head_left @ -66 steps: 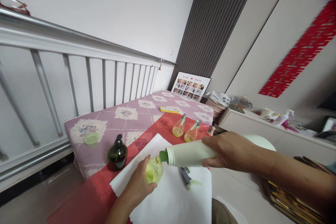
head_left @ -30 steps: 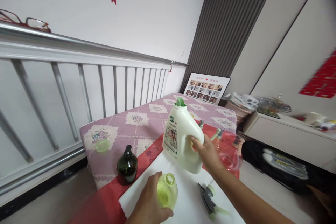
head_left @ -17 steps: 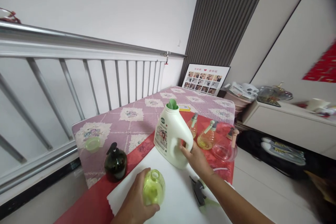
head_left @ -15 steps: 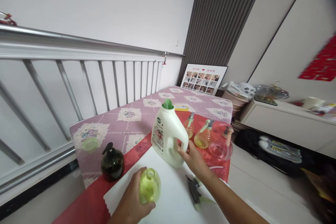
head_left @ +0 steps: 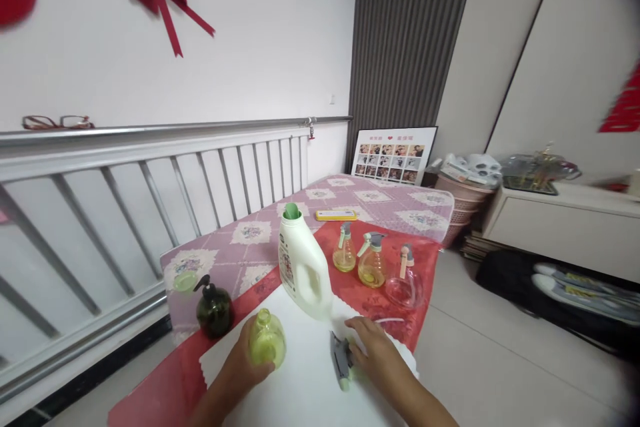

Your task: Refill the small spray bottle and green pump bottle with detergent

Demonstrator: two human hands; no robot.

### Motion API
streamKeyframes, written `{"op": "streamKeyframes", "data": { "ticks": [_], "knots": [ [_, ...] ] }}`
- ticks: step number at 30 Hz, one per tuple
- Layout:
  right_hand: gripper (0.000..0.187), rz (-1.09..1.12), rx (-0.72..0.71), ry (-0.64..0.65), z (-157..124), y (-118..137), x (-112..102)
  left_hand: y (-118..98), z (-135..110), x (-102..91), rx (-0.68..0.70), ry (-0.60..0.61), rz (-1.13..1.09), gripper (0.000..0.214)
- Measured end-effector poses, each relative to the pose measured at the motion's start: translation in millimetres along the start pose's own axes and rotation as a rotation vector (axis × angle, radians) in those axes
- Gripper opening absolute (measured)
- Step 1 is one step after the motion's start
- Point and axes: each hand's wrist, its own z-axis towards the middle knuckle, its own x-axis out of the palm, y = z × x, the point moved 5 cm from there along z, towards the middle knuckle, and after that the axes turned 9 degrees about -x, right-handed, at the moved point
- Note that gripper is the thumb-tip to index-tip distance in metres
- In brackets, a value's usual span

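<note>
My left hand (head_left: 245, 363) is wrapped round a clear yellow-green bottle (head_left: 269, 345), upright with its neck uncapped. My right hand (head_left: 377, 353) is at a grey trigger sprayer head (head_left: 341, 359) lying on the white mat (head_left: 295, 400). Its fingers are apart, the thumb close to or touching the sprayer; contact is hard to make out. Just beyond both hands stands a large cream detergent jug (head_left: 303, 267), a green cap or spout in its mouth. A dark green pump bottle (head_left: 215, 310) sits to the left of the yellow-green bottle.
On the red cloth (head_left: 320, 237) stand a small spray bottle (head_left: 345, 250), an amber spray bottle (head_left: 371, 263) and a pink spray bottle (head_left: 406, 283). A yellow box (head_left: 336, 215) lies behind the jug. A pale green dish (head_left: 185, 281) is near the railing (head_left: 200, 180).
My right hand has let go of the jug's handle and moved down to the sprayer head. The left hand still holds the bottle. The camera view has shifted upward.
</note>
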Motion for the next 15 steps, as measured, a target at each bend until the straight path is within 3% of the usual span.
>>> {"op": "streamKeyframes", "data": {
  "ticks": [8,15],
  "knots": [
    [0.058,-0.071,-0.051,0.155,7,2,9,-17,-16,2.4,-0.021,-0.054,-0.044,0.102],
    [0.045,-0.068,-0.147,0.201,18,12,-2,-9,-18,9.7,-0.028,-0.079,-0.11,0.116]
  ]
}}
